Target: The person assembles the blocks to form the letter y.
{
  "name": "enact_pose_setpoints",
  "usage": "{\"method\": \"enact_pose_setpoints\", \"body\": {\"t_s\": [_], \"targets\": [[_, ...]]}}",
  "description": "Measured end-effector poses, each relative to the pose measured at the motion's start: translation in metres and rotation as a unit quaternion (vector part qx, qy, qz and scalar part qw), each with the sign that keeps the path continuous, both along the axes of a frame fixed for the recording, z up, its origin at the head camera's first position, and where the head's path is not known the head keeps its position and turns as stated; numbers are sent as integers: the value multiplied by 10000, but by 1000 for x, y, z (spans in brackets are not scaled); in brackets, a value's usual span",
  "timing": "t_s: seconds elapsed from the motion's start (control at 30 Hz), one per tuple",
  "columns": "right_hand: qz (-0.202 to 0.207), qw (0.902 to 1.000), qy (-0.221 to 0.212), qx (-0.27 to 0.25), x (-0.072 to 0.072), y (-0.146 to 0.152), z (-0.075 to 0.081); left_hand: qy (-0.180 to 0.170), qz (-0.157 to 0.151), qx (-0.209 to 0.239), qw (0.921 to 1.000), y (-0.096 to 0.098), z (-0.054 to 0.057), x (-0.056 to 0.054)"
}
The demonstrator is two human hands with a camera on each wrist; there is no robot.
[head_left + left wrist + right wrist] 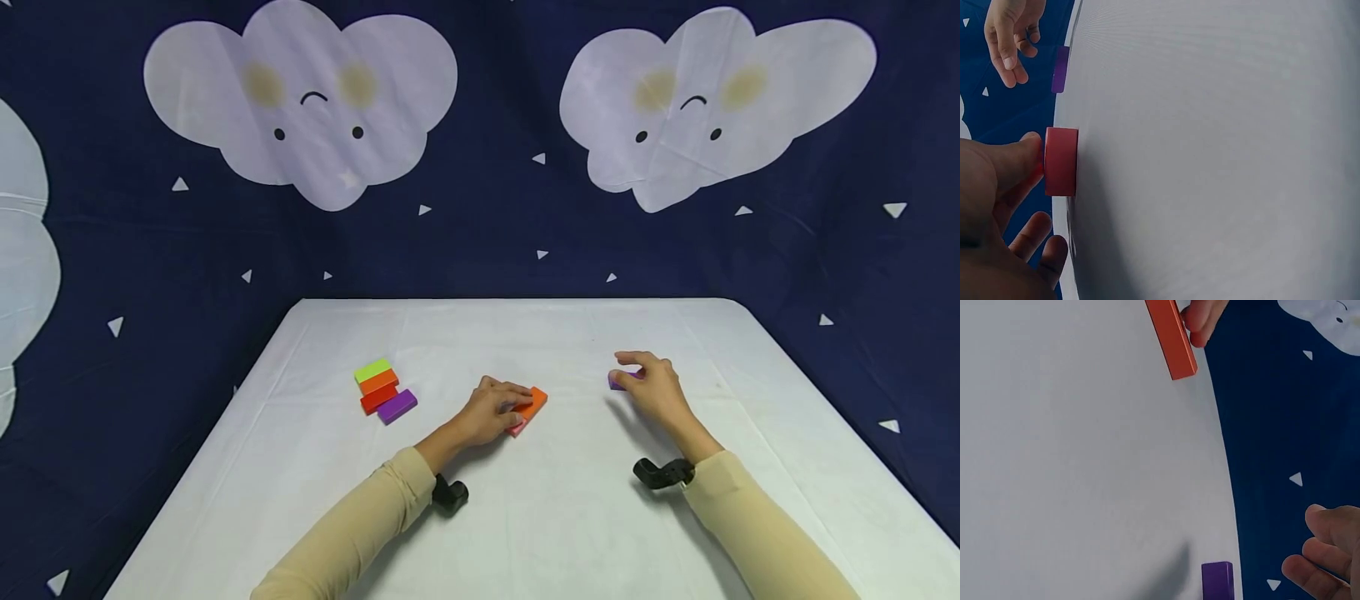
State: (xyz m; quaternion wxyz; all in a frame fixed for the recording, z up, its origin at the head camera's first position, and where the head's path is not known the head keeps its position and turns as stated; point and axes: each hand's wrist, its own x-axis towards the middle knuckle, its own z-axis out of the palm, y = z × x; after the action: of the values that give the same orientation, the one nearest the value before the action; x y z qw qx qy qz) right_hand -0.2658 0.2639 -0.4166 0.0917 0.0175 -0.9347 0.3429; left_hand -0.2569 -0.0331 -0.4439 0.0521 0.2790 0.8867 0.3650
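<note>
My left hand is over an orange block near the middle of the white table. A red face shows at this piece's near end in the left wrist view. The left thumb and forefinger are right at its top, and the other fingers are loosely bent. In the right wrist view the orange side slants down from the top, left fingertips beside its upper edge. On the right, my right hand is above a purple block. Its thumb and fingers are spread, and a gap to the block shows in the right wrist view.
To the left lies a small group of blocks: lime green, orange, red and purple. A dark blue cloth with pale clouds rises behind the table's far edge. Each wrist wears a black camera mount.
</note>
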Motion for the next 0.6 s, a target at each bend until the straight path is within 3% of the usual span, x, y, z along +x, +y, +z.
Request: {"method": "enact_pose_setpoints", "body": {"t_s": [0.2,0.43,0.6], "targets": [[1,9999,-3,103,-2,9,-3,-24,23,-73,10000,0,0,0],[15,9987,-457,238,-4,21,-5,-145,52,82,9998,1,1,1],[96,9983,-462,331,-6,29,-8,-224,74,53,9997,2,1,0]]}}
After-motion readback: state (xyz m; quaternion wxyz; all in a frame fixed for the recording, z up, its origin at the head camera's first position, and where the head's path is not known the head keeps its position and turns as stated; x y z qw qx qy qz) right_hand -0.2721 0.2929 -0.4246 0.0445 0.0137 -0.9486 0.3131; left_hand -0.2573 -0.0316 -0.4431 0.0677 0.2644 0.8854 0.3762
